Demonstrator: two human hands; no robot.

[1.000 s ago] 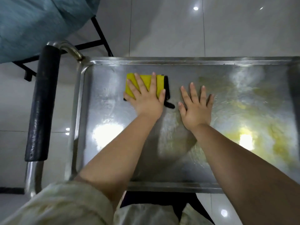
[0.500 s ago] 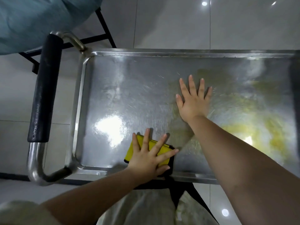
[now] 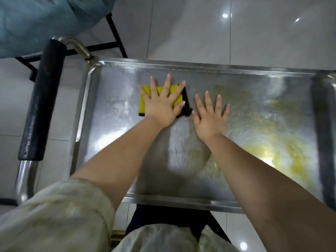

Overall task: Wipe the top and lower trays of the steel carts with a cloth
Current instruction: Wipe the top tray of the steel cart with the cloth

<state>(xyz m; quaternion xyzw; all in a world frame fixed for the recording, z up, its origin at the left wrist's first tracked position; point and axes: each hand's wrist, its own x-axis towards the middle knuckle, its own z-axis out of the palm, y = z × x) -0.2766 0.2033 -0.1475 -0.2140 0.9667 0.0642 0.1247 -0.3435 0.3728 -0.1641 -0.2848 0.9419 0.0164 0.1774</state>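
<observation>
The steel cart's top tray (image 3: 112, 128) fills the middle of the head view. A yellow cloth with a black edge (image 3: 142, 104) lies on it toward the far left. My left hand (image 3: 162, 104) presses flat on the cloth with fingers spread. Right beside it, my right hand (image 3: 211, 115) rests flat on the bare steel, fingers straight and spread. Yellowish smears (image 3: 263, 153) cover the tray's right half.
The cart's push handle with a black grip (image 3: 42, 102) runs along the left side. A black-framed piece of furniture under a blue-green cover (image 3: 36, 20) stands at the far left. Glossy white floor tiles (image 3: 236, 33) surround the cart.
My left hand has slid the cloth from the tray's near edge back to the far side. My right hand has stayed planted on the steel.
</observation>
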